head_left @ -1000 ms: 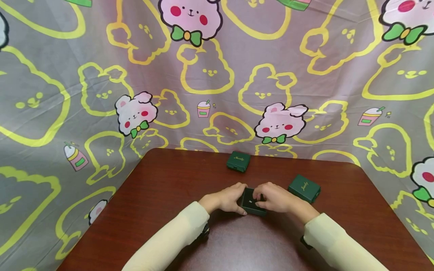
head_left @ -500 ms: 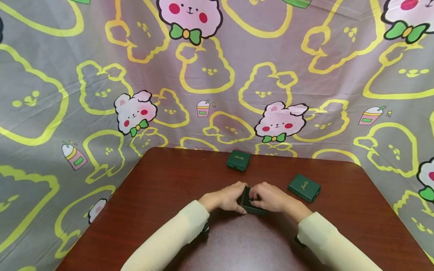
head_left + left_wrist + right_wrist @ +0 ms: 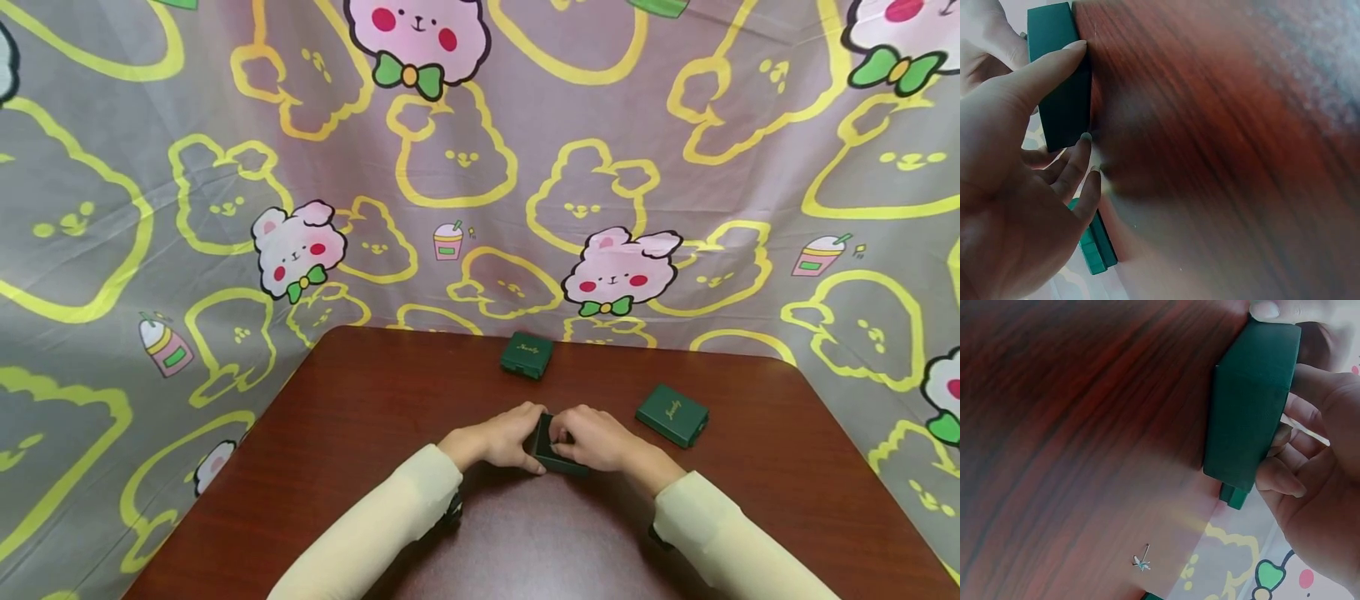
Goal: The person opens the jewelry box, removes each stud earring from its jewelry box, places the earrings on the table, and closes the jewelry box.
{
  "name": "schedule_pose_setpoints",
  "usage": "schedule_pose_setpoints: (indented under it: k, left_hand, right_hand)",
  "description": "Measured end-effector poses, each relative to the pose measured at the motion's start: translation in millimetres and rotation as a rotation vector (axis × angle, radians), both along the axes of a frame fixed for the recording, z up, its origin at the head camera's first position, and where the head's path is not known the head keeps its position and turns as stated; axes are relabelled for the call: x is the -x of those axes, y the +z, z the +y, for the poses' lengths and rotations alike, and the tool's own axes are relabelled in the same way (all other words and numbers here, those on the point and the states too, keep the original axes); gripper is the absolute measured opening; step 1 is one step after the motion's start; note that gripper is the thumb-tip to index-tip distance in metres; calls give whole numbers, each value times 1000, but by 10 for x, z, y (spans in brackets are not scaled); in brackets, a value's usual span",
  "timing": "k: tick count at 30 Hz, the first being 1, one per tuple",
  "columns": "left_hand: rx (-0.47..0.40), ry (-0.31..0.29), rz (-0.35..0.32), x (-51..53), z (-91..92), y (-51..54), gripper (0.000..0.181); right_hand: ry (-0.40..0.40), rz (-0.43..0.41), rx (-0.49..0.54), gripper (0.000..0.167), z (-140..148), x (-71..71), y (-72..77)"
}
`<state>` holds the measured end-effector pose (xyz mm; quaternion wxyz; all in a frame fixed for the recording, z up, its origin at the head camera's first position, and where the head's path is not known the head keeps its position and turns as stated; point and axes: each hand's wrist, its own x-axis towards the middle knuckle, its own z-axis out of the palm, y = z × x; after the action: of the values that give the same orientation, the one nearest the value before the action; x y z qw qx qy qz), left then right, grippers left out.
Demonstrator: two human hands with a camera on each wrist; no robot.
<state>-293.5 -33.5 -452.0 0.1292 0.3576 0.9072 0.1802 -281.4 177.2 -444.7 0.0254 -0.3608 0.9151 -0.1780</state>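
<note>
An open dark green box (image 3: 564, 467) stands on the table between the two hands. My left hand (image 3: 508, 437) grips its left side; the left wrist view shows the thumb on the near wall of the box (image 3: 1063, 103) and other fingers at its far end. My right hand (image 3: 598, 440) reaches over the right side, thumb and forefinger pinched around a small silver piece (image 3: 554, 445) at the black inside. The right wrist view shows the outer wall of the box (image 3: 1247, 412), with the fingertips partly hidden behind it. A small silver star-shaped stud (image 3: 1141, 563) lies on the wood there.
One closed green box (image 3: 527, 355) sits near the back edge of the brown table (image 3: 390, 375). Another closed green box (image 3: 672, 415) lies behind the right forearm. A patterned cloth hangs behind and along both sides.
My right hand has shifted slightly left over the open box, its fingertips closing on the small silver piece. My left hand stays on the box.
</note>
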Motion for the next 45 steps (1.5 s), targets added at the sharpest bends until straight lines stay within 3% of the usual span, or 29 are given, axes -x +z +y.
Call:
schedule_pose_setpoints:
  k: [20,45]
  left_hand:
    - [9,10,8,-8,5,-39,82]
    - [-8,6,11,5,4,-33,73]
  right_hand:
    - [-41,-63,-81,12,-50,-44,59]
    - [-43,-37,-70,13,-34,-19,31]
